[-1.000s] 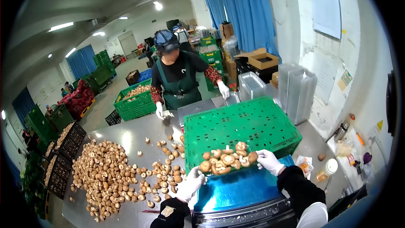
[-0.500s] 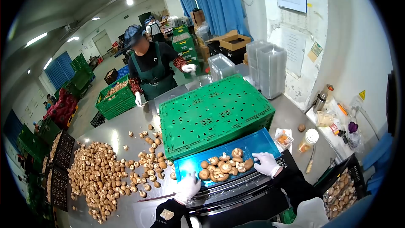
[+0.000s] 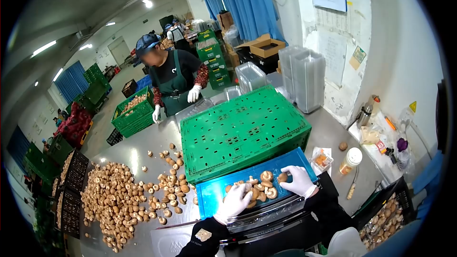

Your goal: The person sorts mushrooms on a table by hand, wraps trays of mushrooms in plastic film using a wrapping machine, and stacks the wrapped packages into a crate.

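Brown shiitake mushrooms (image 3: 261, 189) lie heaped in a shallow blue tray (image 3: 209, 188) in front of me. My left hand (image 3: 233, 203), in a white glove, is curled over the left end of the heap. Its fingers close around mushrooms there and partly hide them. At the right end my right hand (image 3: 300, 183), also gloved, pinches a single mushroom (image 3: 283, 177) between thumb and fingers. The tray sits above a black and silver machine (image 3: 281, 216) at the near table edge.
An upturned green crate (image 3: 243, 133) stands just beyond the tray. Loose mushrooms (image 3: 114, 200) cover the table's left side. A lidded cup (image 3: 351, 160) and a knife (image 3: 352, 185) lie right. Across the table stands a co-worker (image 3: 173, 76); clear plastic containers (image 3: 304, 81) are stacked behind.
My left hand has moved right and inward onto the mushrooms. My right hand has closed on a mushroom at the heap's right end. The co-worker's raised hand has lowered.
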The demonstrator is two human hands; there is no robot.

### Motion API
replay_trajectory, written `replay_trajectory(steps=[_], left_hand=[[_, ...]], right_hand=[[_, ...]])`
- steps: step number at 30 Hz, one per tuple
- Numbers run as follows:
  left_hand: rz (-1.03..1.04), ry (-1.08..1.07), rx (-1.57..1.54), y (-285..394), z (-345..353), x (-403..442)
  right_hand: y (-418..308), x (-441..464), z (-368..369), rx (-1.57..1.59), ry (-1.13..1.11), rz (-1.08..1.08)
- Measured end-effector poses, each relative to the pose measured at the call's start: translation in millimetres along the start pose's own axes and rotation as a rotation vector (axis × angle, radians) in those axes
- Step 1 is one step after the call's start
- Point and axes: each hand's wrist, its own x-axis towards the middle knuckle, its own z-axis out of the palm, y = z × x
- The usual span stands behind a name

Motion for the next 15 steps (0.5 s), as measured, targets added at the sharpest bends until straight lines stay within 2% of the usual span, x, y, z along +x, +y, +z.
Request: replay_trajectory(steps=[3, 5, 6, 11, 13, 15], left_hand=[[0.061, -0.045, 0.157, -6.1, 5.4, 1.3], [0.135, 0.129, 0.412, -5.6, 13.4, 1.1], [0.134, 0.2, 0.44, -5.4, 16.5, 0.3], [0.162, 0.327, 0.257, -1.6, 6.9, -8.6], [0.148, 0.404, 0.119, -1.3, -4.1, -21.0], [0.034, 0.412, 0.145, -8.4, -18.3, -42.2]], right_hand=[[8.8, 8.6, 10.6, -0.11, -0.163, -0.155], [8.3, 4.5, 23.0, -0.255, -0.207, -0.245], [11.6, 1.5, 30.6, -0.305, -0.24, -0.24], [5.2, -20.0, 30.7, -0.381, -0.321, -0.141], [8.1, -26.4, 21.7, -0.15, -0.267, -0.073], [9.5, -31.1, 0.0, -0.034, -0.184, -0.11]])
